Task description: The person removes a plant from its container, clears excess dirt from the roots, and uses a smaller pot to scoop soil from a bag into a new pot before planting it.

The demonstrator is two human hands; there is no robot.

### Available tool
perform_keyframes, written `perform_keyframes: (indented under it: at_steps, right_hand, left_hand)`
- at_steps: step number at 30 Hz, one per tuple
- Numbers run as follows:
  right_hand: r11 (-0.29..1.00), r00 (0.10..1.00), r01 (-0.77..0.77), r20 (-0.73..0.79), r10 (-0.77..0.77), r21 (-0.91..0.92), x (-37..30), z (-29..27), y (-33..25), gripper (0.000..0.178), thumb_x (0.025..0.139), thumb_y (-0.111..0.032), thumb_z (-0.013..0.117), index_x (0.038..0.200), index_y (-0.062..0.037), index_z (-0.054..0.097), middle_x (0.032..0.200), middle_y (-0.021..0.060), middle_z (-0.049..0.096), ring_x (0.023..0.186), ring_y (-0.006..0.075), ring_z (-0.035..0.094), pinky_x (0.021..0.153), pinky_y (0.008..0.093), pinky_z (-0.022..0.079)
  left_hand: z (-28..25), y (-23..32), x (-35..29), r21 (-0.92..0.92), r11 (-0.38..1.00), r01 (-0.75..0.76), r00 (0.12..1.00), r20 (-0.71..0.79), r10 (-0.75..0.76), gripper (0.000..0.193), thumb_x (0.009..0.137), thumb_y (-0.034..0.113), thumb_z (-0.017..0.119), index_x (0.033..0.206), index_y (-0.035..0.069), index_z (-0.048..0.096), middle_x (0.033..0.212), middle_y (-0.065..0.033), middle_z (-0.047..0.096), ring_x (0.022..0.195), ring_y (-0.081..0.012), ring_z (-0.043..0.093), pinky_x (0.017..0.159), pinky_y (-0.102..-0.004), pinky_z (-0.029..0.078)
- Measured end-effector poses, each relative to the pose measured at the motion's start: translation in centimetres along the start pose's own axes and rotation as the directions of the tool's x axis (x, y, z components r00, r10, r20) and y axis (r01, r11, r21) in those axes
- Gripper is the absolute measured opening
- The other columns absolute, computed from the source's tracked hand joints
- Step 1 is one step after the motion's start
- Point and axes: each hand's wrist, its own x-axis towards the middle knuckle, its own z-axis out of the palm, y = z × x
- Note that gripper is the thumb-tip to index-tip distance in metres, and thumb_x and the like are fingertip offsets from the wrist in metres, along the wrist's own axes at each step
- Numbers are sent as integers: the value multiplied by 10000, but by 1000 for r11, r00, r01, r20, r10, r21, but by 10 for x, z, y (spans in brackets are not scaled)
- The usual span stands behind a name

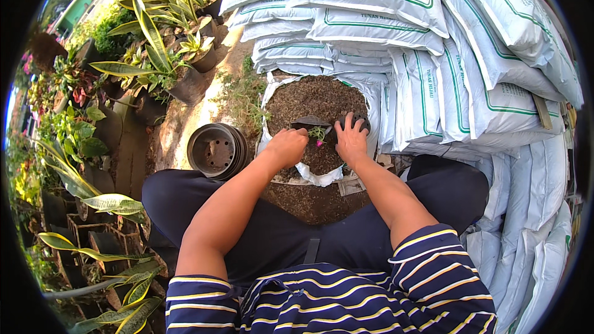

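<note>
White sacks (396, 18) are stacked behind an open sack of soil (312, 102). A stack of black pots (215, 150) lies left of it. On the soil, the left hand (286, 146) closes around a trowel (309, 122); the right hand (351, 139) spreads over a small black pot (361, 122) beside a seedling (318, 133).

Dirt ground (185, 127): open soil sack (312, 102), stacked black pots (216, 149), piled white sacks (433, 43).
</note>
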Motion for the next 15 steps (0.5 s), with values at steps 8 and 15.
perform_keyframes:
  at_steps: [8,15]
  right_hand:
    - [990,988,-134,87,131,33,29,5,7,679,884,-300,772,1467,-208,436,1620,211,294,1413,553,372,983,676,450]
    - [735,879,-476,261,398,482,71,-53,38,917,771,-442,858,1502,-126,403,1519,176,389,1372,478,450,1032,658,455]
  left_hand:
    - [-18,-1,-5,-97,994,-54,985,-167,37,457,886,148,693,1292,-54,634,1344,-163,619,1179,-367,637,1015,-468,509]
    - [-21,-4,-13,-123,992,-24,990,-143,6,466,903,126,689,1319,-68,609,1391,-190,588,1228,-388,609,1052,-467,491]
